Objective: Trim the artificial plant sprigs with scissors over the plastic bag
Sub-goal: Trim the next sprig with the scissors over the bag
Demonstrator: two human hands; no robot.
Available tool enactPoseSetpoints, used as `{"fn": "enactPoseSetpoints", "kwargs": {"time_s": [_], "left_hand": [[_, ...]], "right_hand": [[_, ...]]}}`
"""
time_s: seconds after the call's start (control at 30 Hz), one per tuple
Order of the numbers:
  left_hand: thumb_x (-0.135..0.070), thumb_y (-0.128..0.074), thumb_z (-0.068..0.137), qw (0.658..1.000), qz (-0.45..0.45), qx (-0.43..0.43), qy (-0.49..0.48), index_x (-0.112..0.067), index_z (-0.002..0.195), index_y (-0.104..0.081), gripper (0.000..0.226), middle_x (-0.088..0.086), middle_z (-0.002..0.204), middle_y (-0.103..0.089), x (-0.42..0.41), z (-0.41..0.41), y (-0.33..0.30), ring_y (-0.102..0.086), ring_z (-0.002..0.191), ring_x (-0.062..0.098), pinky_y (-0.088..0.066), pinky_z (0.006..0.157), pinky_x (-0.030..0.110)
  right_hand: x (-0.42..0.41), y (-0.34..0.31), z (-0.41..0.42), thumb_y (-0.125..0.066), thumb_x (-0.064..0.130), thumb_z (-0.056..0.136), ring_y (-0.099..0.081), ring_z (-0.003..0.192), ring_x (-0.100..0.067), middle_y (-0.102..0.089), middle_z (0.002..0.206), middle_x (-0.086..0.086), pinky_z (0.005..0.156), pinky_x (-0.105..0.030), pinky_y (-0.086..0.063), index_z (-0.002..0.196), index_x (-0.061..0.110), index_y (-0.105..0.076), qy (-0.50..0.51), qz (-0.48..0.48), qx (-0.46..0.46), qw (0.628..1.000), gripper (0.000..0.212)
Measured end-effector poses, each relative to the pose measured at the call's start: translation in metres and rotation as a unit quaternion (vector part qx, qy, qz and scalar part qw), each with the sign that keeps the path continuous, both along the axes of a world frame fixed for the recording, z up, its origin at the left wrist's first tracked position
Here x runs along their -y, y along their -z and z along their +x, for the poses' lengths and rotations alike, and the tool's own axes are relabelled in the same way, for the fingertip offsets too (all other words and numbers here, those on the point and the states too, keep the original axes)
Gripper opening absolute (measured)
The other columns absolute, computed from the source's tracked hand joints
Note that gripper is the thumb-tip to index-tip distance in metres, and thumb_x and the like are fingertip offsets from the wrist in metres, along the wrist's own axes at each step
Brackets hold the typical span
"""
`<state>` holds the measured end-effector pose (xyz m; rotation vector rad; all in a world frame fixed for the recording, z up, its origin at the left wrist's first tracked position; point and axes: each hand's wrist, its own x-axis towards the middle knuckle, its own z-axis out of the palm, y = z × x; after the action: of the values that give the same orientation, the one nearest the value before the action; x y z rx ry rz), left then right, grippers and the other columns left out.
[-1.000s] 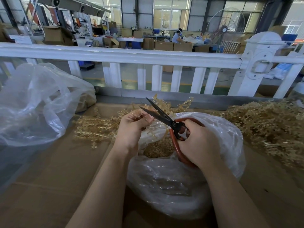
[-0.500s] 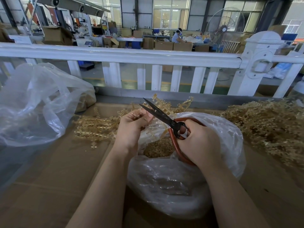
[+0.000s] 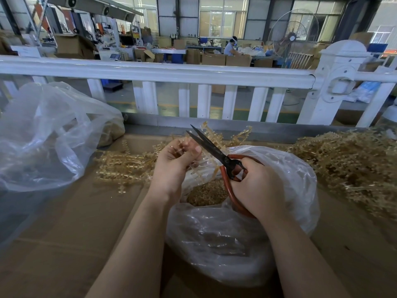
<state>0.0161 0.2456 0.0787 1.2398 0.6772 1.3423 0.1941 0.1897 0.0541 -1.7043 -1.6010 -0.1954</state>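
My left hand (image 3: 175, 166) pinches a pale gold artificial sprig (image 3: 217, 136) whose branches fan out behind the blades. In my right hand (image 3: 255, 188) are scissors (image 3: 211, 148) with black blades and red loop handles; my fingers curl through the handles. The blades stand slightly apart and point up-left, right beside my left fingertips. Both hands hover over a clear plastic bag (image 3: 290, 175), whose open mouth shows a heap of small gold trimmings (image 3: 207, 193).
A pile of gold sprigs (image 3: 126, 166) lies left of the bag, and a large heap (image 3: 352, 166) fills the right. A second clear bag (image 3: 45, 143) sits at far left. Cardboard (image 3: 75, 229) covers the table. A white railing (image 3: 193, 74) runs behind.
The scissor blades have closed most of the way and slid a little left toward my left fingertips. My left hand has stayed nearly in place with the sprig.
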Motion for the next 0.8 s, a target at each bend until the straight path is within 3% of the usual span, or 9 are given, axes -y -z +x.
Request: {"fn": "enactPoseSetpoints", "kwargs": {"time_s": [0.13, 0.23, 0.4, 0.63, 0.8], "left_hand": [[0.002, -0.066, 0.088, 1.000, 0.005, 0.020, -0.017, -0.010, 0.093, -0.059, 0.015, 0.016, 0.087, -0.060, 0.0012, 0.0016, -0.0013, -0.064, 0.067, 0.017, -0.052, 0.066, 0.028], [-0.012, -0.064, 0.094, 0.999, 0.017, 0.022, -0.018, -0.014, 0.090, -0.063, 0.005, 0.007, 0.079, -0.068, 0.0022, 0.0028, -0.0005, -0.067, 0.068, 0.018, -0.056, 0.069, 0.027], [-0.014, -0.058, 0.099, 0.999, 0.016, 0.015, -0.029, -0.022, 0.074, -0.072, 0.030, 0.001, 0.072, -0.068, 0.0031, 0.0031, -0.0021, -0.067, 0.066, 0.018, -0.058, 0.070, 0.030], [-0.005, -0.055, 0.099, 0.996, 0.066, -0.016, -0.052, -0.002, 0.098, -0.058, 0.005, 0.007, 0.071, -0.068, 0.0057, 0.0042, -0.0027, -0.067, 0.061, 0.021, -0.058, 0.064, 0.028], [0.001, -0.052, 0.099, 0.995, 0.076, -0.033, -0.056, -0.001, 0.099, -0.063, 0.011, 0.016, 0.081, -0.068, 0.0068, 0.0048, -0.0035, -0.066, 0.066, 0.025, -0.058, 0.063, 0.029]], "right_hand": [[-0.0006, -0.0011, -0.0004, -0.038, 0.071, 0.083, -0.056, 0.060, -0.004, -0.062, 0.068, 0.017, 0.056, -0.022, -0.050, 0.086, 0.027, -0.069, 0.007, 0.016, -0.009, 1.000, 0.054], [-0.0003, -0.0026, -0.0018, -0.037, 0.071, 0.082, -0.051, 0.058, 0.001, -0.056, 0.068, 0.022, 0.055, -0.011, -0.036, 0.093, 0.028, -0.072, 0.004, 0.016, -0.021, 1.000, 0.056], [-0.0017, -0.0005, -0.0011, -0.041, 0.069, 0.083, -0.057, 0.064, -0.001, -0.061, 0.074, 0.021, 0.059, -0.015, -0.044, 0.097, 0.027, -0.072, -0.014, 0.009, -0.038, 0.999, 0.054], [0.0010, -0.0019, 0.0000, -0.042, 0.068, 0.084, -0.058, 0.061, -0.005, -0.064, 0.069, 0.014, 0.059, -0.026, -0.054, 0.087, 0.027, -0.068, 0.001, 0.013, 0.005, 1.000, 0.049], [0.0052, -0.0062, -0.0025, -0.042, 0.067, 0.082, -0.055, 0.059, -0.002, -0.060, 0.067, 0.017, 0.055, -0.021, -0.048, 0.086, 0.027, -0.067, -0.002, 0.000, 0.023, 1.000, 0.047]]}}
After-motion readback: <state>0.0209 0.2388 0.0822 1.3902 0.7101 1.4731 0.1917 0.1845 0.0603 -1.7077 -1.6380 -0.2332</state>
